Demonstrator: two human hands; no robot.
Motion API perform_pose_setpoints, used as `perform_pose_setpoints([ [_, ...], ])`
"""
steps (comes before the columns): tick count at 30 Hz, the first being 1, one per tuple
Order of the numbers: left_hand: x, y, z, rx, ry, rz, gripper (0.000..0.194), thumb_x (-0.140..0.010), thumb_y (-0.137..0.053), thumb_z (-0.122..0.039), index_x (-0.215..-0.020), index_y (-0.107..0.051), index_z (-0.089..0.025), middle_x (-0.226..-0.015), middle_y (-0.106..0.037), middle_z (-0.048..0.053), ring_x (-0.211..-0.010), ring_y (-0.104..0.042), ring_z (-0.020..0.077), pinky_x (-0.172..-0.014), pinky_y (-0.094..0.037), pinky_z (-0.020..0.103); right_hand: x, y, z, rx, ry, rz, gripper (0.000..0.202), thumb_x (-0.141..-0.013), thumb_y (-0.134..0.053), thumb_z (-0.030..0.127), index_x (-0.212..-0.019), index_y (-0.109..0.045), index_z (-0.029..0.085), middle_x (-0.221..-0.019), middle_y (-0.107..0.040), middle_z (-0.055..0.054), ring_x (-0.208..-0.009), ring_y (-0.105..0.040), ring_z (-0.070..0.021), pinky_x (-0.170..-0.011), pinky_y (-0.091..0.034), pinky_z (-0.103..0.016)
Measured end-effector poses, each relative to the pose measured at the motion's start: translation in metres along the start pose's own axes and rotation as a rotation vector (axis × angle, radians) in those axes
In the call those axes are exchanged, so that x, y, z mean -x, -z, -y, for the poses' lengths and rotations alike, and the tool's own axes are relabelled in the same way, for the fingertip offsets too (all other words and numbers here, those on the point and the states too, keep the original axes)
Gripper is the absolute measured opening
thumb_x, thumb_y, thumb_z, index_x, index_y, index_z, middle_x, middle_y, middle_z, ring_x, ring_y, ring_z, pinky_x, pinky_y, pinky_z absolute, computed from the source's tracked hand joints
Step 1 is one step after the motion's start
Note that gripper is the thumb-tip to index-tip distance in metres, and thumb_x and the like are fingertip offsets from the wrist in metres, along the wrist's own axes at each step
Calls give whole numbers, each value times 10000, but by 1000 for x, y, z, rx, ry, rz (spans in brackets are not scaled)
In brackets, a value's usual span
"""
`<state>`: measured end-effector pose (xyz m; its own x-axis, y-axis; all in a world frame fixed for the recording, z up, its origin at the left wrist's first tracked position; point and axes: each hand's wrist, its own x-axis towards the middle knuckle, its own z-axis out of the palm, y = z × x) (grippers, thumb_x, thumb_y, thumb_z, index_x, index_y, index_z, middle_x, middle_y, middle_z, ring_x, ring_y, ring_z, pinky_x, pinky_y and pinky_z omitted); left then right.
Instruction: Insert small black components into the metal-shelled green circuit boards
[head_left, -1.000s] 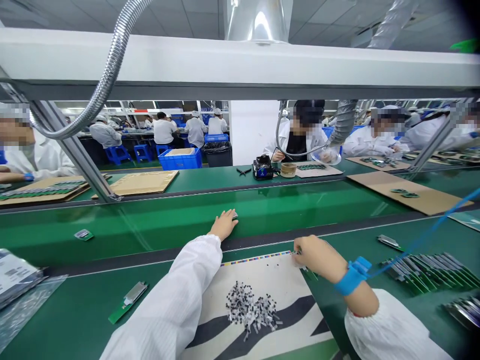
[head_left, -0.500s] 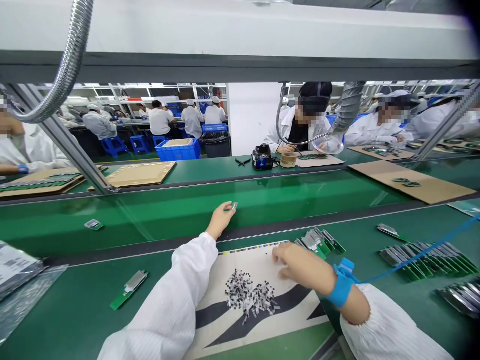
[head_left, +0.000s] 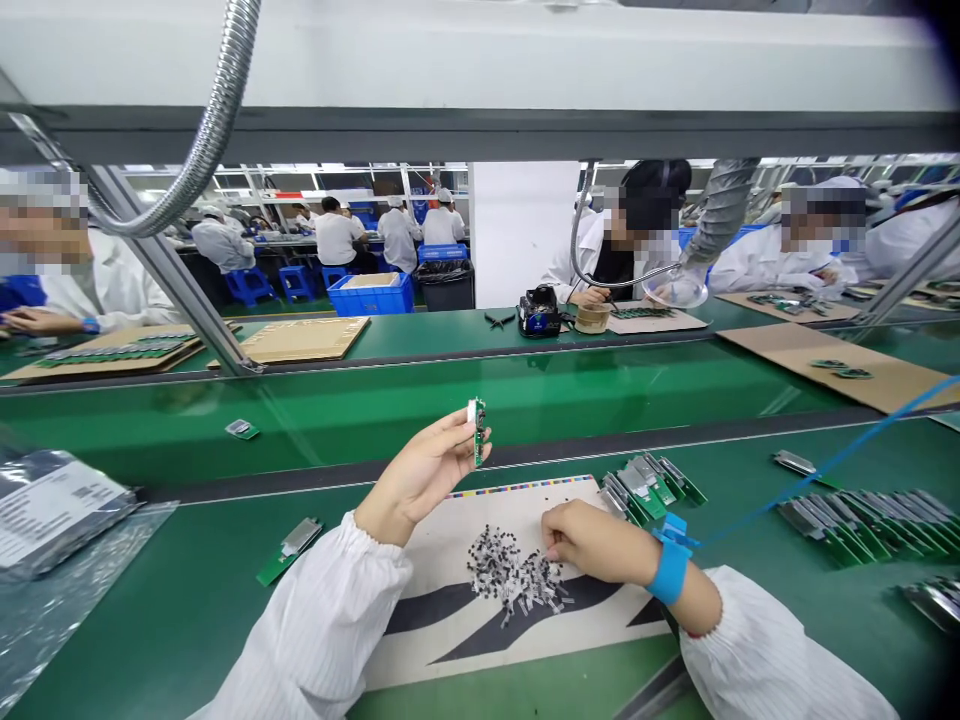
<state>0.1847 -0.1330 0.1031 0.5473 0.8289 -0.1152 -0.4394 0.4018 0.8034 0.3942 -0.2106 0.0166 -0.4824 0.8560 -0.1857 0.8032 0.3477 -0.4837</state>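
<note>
Two white sleeves (head_left: 307, 620) lie nearest, reaching over one green desk (head_left: 195, 600). Between them, one pale sheet with dark stripes (head_left: 420, 668) carries one heap of small black-tipped parts (head_left: 517, 575), too many to count. One right hand (head_left: 589, 540), with one blue strap (head_left: 671, 570) at its wrist, is at the heap's right edge; its fingers are curled inward, and from where I stand I cannot tell whether they grip a part. One left hand (head_left: 420, 468) grasps one circuit board (head_left: 480, 445) upright between its fingers, above the sheet's far edge.

To the left on the desk: one single board (head_left: 290, 550) and one labelled silvery packet (head_left: 60, 515). To the right: one overlapping cluster of boards (head_left: 651, 485) just beyond the right hand, one lone board (head_left: 796, 463), and one long row of boards (head_left: 870, 525), stacked too closely to count.

Beyond runs one glossy green strip (head_left: 360, 405) bearing one small board (head_left: 241, 429) at left; at right, one cardboard sheet (head_left: 780, 350) holds two boards (head_left: 840, 368). On the far side are one pair of pliers (head_left: 499, 320), one black device (head_left: 540, 312) and one round tub (head_left: 592, 318). One co-worker (head_left: 570, 260) sits opposite. Farther back: one blue crate (head_left: 371, 297), one black bin (head_left: 445, 285), one white pillar (head_left: 517, 230) and several seated people (head_left: 337, 238).
</note>
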Motion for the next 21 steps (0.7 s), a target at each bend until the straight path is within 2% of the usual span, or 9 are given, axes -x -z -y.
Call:
perform_pose_setpoints([
  [5,24,-11,-3,35,33,22,187,-813,-577,-34,-961,-637,-131,-873,-616,46,-785,-601,122,-754,-523,257,7,13,8,-99,5,-10,124,-952,-637,123,-836,-602,101,-707,-574,30,-640,-598,-135,-618,-522,-242],
  [10,43,-17,-6,33,39,54,198,-822,-587,-51,-989,-638,-144,-917,-611,48,-824,-599,129,-768,-523,256,12,23,13,-148,45,-63,128,-948,-603,53,-830,-614,102,-729,-590,22,-686,-601,-143,-649,-508,-247],
  [17,52,-22,-5,13,72,72,200,-831,-588,-64,-1021,-607,-124,-865,-616,61,-778,-603,123,-740,-513,256,15,26,18,-169,78,-132,221,-882,-550,-58,-773,-630,117,-715,-608,20,-666,-587,-142,-629,-466,-233],
  [21,54,-27,-2,-8,73,24,246,-817,-597,-44,-1046,-567,-130,-985,-631,91,-868,-619,150,-745,-495,254,20,34,28,-206,127,-227,236,-832,-532,-38,-742,-640,152,-725,-617,10,-670,-570,-157,-611,-430,-232],
])
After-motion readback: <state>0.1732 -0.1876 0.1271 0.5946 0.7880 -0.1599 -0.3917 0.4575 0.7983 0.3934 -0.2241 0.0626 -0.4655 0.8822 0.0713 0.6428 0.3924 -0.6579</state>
